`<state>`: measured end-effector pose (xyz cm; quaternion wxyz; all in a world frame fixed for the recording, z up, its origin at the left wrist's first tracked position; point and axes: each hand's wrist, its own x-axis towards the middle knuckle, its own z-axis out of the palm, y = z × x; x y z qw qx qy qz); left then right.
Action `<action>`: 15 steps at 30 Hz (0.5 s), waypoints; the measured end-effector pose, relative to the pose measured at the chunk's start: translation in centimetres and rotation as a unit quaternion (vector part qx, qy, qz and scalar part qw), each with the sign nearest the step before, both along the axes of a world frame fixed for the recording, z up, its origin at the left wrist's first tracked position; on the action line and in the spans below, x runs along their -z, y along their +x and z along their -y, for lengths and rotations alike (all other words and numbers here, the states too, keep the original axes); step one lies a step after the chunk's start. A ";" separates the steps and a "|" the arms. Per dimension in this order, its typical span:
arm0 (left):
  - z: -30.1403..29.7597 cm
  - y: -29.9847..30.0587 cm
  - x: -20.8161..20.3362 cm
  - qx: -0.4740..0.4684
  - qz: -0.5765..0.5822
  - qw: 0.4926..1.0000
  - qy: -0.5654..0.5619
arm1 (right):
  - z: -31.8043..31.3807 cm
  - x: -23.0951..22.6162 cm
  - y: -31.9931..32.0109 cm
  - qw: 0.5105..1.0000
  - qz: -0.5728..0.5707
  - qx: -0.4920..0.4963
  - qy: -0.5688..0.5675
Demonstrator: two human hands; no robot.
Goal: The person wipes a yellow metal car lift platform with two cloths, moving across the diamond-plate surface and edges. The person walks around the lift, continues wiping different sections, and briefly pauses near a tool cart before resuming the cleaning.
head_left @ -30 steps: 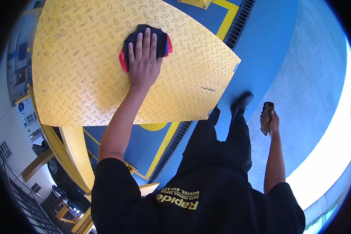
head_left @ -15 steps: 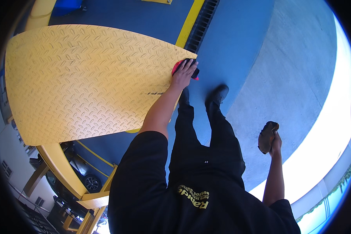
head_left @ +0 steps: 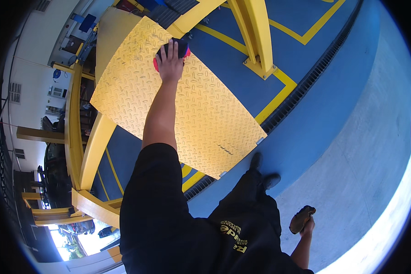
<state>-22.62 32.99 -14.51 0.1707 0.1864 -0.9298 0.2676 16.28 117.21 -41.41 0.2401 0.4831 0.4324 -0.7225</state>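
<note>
My left hand (head_left: pixel 170 68) is on a black and red cloth (head_left: pixel 181 47), pressing it against the far part of a yellow tread-patterned metal ramp plate (head_left: pixel 210 123). The fingers lie stretched over the cloth, and its red edge shows on both sides of the hand. Down at the right, away from the ramp, my right hand (head_left: pixel 308 226) grips a dark brown, soft-looking thing (head_left: pixel 300 220). Its exact kind I cannot make out.
Yellow lift beams (head_left: pixel 93 150) run beside the ramp, and a yellow post (head_left: pixel 253 36) is bolted to the blue floor beyond it. A drain grate (head_left: pixel 306 84) crosses the floor. My shoes (head_left: pixel 271 181) stand close to the ramp's lower edge. A dark vehicle (head_left: pixel 55 178) is at the left.
My left hand and the cloth have moved from the ramp's lower corner up to its far part. The view has turned and shifted. My right hand still holds the brown thing.
</note>
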 end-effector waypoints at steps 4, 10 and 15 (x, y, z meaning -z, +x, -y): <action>8.2 -1.6 -8.9 -0.259 -0.138 0.940 0.176 | -1.0 -0.7 -2.4 0.999 0.009 -0.008 0.033; 11.1 -3.7 -10.0 -0.280 -0.202 0.920 0.184 | -4.5 -3.5 -12.5 0.991 0.047 -0.039 0.115; 7.0 -8.5 -6.7 -0.122 -0.222 0.963 0.089 | -6.3 -6.2 -23.9 0.988 0.003 -0.071 0.136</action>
